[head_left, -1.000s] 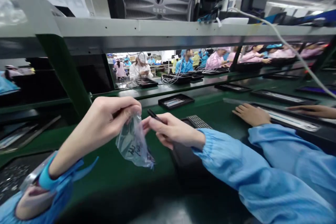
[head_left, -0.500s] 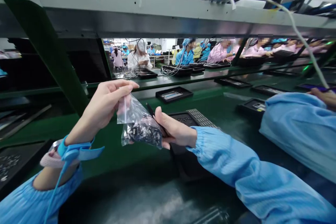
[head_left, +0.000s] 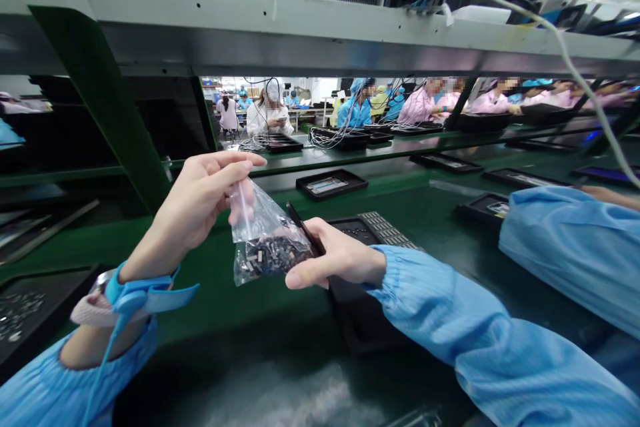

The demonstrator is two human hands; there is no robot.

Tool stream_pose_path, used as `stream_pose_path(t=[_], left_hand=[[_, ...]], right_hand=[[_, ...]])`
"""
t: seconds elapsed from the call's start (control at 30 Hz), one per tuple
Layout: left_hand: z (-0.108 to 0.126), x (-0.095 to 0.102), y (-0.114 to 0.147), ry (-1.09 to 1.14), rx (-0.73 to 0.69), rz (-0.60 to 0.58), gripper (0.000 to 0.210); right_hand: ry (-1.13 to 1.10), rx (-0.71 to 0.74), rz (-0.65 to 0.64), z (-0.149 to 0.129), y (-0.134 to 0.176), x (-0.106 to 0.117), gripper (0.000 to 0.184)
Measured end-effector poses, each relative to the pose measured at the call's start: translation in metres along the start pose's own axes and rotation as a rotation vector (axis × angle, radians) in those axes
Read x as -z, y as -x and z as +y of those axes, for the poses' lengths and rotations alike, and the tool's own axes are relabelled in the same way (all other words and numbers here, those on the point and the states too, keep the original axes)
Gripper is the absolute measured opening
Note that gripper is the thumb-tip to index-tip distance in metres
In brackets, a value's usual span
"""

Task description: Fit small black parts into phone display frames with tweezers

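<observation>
My left hand [head_left: 200,197] is closed in a pinch on the upper edge of a clear zip bag [head_left: 260,213], which hangs tilted. Small dark parts [head_left: 275,255], some with shiny metal faces, fill its lower end. My right hand [head_left: 333,257] is closed around a slim black tool [head_left: 303,223], perhaps tweezers, whose end points up and left. The thumb of that hand lies by the bag's lower right corner; whether it presses on the bag is hard to see. Behind the right hand, a black tray [head_left: 350,230] is partly hidden.
A metal strip with a grid of small pieces [head_left: 387,230] lies by the tray. Another black tray [head_left: 357,181] stands farther back on the green bench [head_left: 240,340]. At left is a tray of small parts [head_left: 55,280]. A co-worker's blue sleeve [head_left: 565,247] reaches in from the right. A shelf [head_left: 300,27] spans overhead.
My right hand has turned, its thumb swinging from above the bag down to its lower right corner. The black tool shows more. My left hand keeps its pinch; the view has shifted slightly.
</observation>
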State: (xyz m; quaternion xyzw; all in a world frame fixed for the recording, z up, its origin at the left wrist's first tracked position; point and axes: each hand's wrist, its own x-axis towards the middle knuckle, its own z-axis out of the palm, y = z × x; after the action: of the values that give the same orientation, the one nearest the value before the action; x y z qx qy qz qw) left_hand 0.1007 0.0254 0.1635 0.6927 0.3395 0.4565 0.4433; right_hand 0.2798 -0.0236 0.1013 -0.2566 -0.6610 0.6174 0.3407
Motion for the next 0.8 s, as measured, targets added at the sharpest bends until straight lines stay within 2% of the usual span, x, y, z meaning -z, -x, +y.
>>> stream_pose_path(t=[0.33,0.6,0.8], left_hand=[[-0.001,-0.001,-0.001,0.029,0.011,0.018,0.021],[-0.008,-0.001,-0.006,0.033,0.015,-0.029,0.022],[-0.022,0.010,-0.003,0.146,0.084,0.052,0.030]], right_hand=[[-0.002,0.011,0.016,0.001,-0.001,0.000,0.028],[-0.038,0.004,0.038,0.004,-0.001,-0.001,0.033],[-0.065,-0.001,0.089,0.001,0.000,-0.004,0.033]])
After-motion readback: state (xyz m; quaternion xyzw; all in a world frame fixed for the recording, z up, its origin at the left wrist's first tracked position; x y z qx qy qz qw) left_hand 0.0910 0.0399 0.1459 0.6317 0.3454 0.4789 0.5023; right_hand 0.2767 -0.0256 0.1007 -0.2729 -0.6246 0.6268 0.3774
